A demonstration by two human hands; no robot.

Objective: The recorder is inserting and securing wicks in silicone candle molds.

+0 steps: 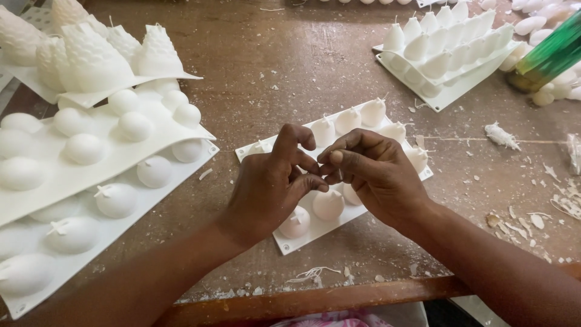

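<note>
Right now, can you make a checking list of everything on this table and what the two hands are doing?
Surface: brown wooden table, scratched and dusty.
Job's things: white mould tray holding rounded wax shapes with wicks, under both hands.
Clutter: wax flakes at right; stacked round moulds at left; cone-shaped mould behind; green object at the far right.
Grippers: left hand and right hand pinch together over the tray; what they pinch is too small to tell.
Cables: nothing seen.
Surroundings: patterned cloth below the table edge.
</note>
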